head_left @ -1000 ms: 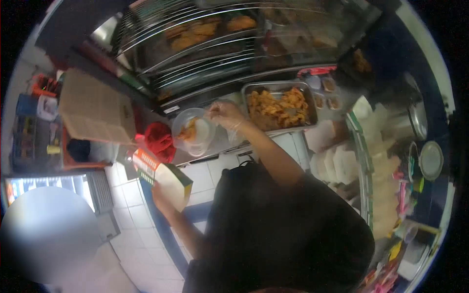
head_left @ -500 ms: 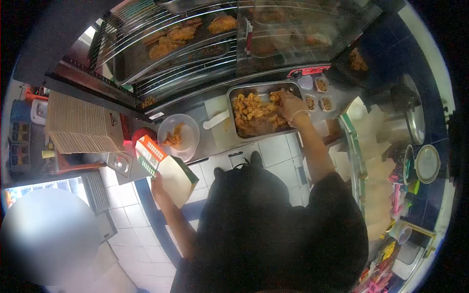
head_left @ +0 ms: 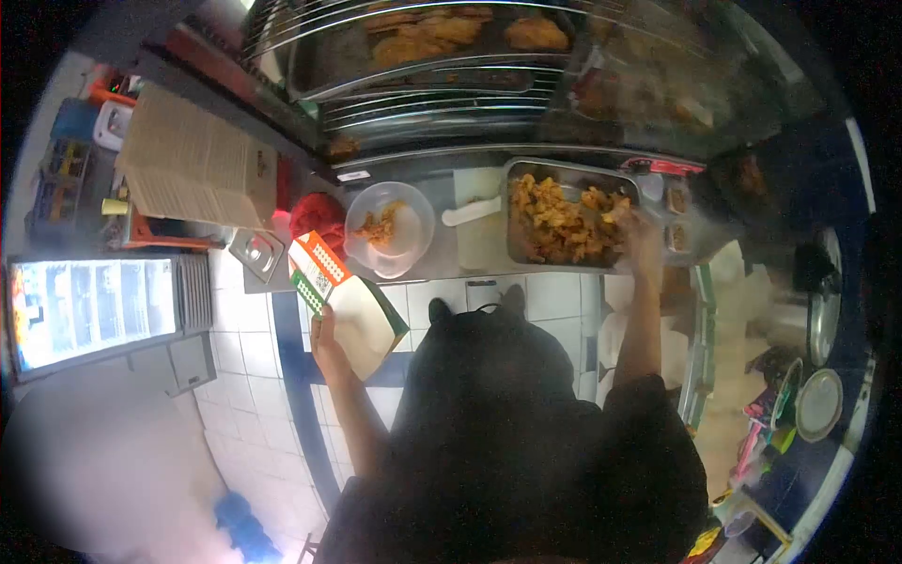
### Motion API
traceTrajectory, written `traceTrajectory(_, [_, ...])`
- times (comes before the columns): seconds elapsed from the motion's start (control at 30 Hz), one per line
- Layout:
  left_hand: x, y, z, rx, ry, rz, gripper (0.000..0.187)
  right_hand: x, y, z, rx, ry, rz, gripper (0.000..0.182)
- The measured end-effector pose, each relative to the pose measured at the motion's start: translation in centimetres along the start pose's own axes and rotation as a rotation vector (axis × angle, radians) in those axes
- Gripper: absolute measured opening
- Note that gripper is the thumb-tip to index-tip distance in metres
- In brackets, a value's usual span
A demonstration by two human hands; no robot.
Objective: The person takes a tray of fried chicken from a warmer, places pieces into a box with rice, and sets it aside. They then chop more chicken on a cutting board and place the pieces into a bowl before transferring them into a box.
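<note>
My left hand (head_left: 324, 329) grips an open paper food box (head_left: 352, 310) by its edge; the box is white inside, with orange and green printed sides. It is held tilted in front of the counter. My right hand (head_left: 641, 233) is at the right side of a metal tray (head_left: 515, 246), over the fried chicken pieces (head_left: 559, 216). Its fingers are smeared by motion, so I cannot tell whether they hold a piece. Left of the tray stands a clear plastic bowl (head_left: 413, 246) with some fried bits (head_left: 381, 227) in it.
A white-handled utensil (head_left: 472, 212) lies between bowl and tray. Above the counter, a heated cabinet holds fried chicken (head_left: 427, 39) on wire racks. Stacked flat cardboard (head_left: 193, 155) stands at left. Small tubs (head_left: 676, 235) sit right of the tray; a lit glass-front fridge (head_left: 94, 305) is at far left.
The view has turned left, so the counter things appear farther right. My right hand has shifted to the tray's right edge. My left hand still holds the box.
</note>
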State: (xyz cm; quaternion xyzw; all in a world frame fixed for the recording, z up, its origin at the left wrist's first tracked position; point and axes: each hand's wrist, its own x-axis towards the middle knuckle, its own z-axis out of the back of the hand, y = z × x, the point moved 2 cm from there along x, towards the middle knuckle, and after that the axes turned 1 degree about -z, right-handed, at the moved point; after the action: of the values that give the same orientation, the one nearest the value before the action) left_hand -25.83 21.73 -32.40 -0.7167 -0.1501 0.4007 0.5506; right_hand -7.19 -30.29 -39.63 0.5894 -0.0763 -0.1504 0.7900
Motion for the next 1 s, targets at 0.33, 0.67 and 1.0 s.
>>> traceTrajectory(0.33, [1.3, -1.5, 0.5, -0.117, 0.036, 0.0, 0.025, -8.5, 11.4, -25.9, -0.289, 0.774, -0.093, 0.042])
traceTrajectory(0.67, [5.9, 5.6, 7.7, 0.049, -0.076, -0.111, 0.034, -1.0, 6.2, -7.4, -0.148, 0.068, 0.043, 0.031])
traceTrajectory(1.0, [5.0, 1.6, -0.4, -0.022, 0.076, 0.0, 0.031, -0.6, 3.5, -0.6, -0.872, 0.299, 0.22, 0.022])
